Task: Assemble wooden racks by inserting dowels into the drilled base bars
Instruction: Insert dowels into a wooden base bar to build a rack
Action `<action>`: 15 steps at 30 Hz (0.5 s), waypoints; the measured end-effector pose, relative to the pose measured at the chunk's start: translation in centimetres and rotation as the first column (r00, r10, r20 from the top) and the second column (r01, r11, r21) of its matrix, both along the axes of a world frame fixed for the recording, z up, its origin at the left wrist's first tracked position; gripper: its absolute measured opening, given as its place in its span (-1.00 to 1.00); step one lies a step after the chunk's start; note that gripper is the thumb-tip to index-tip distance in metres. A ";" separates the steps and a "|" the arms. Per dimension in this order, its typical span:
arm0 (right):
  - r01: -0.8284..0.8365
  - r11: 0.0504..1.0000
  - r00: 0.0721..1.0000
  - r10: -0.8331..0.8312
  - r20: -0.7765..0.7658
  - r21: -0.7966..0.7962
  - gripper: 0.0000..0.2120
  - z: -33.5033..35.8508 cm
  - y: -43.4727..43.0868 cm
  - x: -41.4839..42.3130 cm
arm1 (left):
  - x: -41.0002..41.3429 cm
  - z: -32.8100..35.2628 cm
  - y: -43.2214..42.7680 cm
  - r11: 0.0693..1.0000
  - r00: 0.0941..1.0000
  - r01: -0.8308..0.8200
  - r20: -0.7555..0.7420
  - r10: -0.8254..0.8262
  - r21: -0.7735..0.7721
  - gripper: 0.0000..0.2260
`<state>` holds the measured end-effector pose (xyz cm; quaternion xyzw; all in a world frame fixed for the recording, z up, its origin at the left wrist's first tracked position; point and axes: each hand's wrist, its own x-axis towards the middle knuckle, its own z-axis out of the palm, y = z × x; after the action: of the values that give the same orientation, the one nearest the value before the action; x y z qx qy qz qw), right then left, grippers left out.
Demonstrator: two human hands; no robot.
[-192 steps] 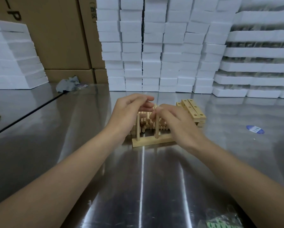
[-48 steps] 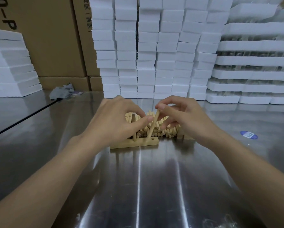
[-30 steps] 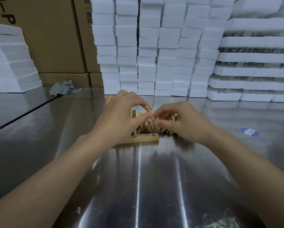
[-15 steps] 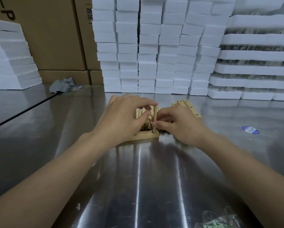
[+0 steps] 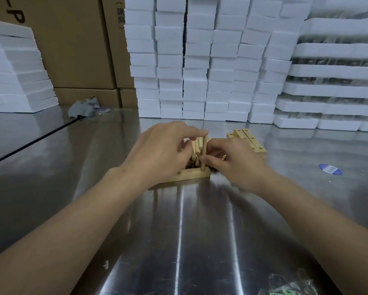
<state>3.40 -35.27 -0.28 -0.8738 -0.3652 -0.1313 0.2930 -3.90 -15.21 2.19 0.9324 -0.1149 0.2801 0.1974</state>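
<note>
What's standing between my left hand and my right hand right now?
In the head view, a pale upright wooden dowel stands between the left hand and right hand, its foot in the light wooden base bar.

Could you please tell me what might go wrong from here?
The dowel stands in the end hole of the base bar. An off-centre push from the left hand on top could seat it crooked. The right hand, pinching it low, could knock the loose dowels behind.

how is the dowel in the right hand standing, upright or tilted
Upright: the dowel rises straight from the right end of the base bar, the right hand pinching it low.
</note>
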 end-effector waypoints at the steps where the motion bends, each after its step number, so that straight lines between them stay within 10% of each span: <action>1: 0.006 1.000 1.000 -0.006 0.010 -0.004 -0.85 -0.1 0.0 0.0 | 0.0 0.0 0.0 1.000 1.000 -0.002 -0.004 0.002 0.000 -0.62; 15: -0.031 0.998 0.999 0.030 0.019 0.058 -0.77 -0.1 -0.1 0.0 | -0.1 0.0 -0.2 1.000 1.000 0.001 0.000 -0.001 -0.005 -0.63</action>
<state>3.42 -35.41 -0.43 -0.8580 -0.3771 -0.1452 0.3171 -4.04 -15.38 2.22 0.9319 -0.1147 0.2800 0.1998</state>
